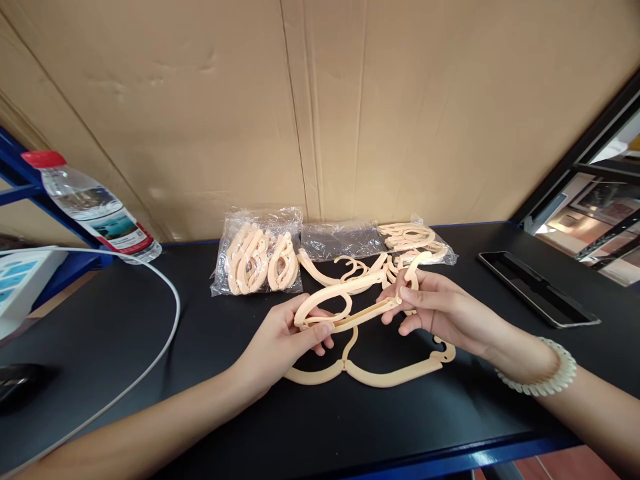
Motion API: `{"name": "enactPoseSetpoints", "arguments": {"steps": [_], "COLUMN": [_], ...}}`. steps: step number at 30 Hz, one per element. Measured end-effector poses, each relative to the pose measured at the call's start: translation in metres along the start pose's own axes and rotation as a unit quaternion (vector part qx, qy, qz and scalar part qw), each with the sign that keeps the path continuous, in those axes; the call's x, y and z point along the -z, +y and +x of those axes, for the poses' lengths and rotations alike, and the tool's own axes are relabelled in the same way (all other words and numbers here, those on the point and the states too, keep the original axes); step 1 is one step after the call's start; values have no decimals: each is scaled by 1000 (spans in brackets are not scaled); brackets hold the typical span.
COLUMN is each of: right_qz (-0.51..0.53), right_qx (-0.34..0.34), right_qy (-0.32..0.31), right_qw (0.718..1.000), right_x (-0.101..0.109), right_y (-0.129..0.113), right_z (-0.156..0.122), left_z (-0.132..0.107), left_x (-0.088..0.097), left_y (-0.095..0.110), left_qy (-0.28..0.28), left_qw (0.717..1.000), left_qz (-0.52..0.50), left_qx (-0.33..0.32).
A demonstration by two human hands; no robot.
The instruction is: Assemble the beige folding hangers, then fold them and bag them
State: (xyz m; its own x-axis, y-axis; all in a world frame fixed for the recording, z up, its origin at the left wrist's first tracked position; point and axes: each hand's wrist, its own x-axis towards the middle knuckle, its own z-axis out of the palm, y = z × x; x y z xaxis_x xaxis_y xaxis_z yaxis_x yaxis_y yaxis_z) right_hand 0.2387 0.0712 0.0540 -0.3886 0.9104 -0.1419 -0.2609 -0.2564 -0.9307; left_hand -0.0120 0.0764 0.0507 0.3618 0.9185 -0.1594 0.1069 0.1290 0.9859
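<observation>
I can't read a single word or number from where I stand. The bottle (93, 205) wears a label (119, 231) in white and red with a blue-green landscape, its small print too fine to make out. At the left edge, a white block (44, 275) carries blue patches (15, 272), too blurred to show whether they bear lettering.

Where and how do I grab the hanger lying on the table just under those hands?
I'd probably pinch the lying hanger along its long right bar, coming from the near side of the table. That bar bows toward you uncovered, while the held hanger, in the left hand and right hand, crowds the far side.
</observation>
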Motion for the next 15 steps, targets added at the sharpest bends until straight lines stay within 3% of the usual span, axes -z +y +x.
{"name": "enactPoseSetpoints", "arguments": {"steps": [6, 15], "right_qz": [43, 23], "right_qx": [-43, -46], "right_qy": [-35, -18], "right_qw": [998, 999], "right_x": [4, 4], "right_y": [2, 3], "right_z": [3, 1], "left_z": [-1, -8], "left_x": [-1, 0], "left_y": [-1, -1], "left_qy": [0, 28], "left_qw": [1000, 996], "left_qz": [3, 41], "left_qx": [-24, -80]}}
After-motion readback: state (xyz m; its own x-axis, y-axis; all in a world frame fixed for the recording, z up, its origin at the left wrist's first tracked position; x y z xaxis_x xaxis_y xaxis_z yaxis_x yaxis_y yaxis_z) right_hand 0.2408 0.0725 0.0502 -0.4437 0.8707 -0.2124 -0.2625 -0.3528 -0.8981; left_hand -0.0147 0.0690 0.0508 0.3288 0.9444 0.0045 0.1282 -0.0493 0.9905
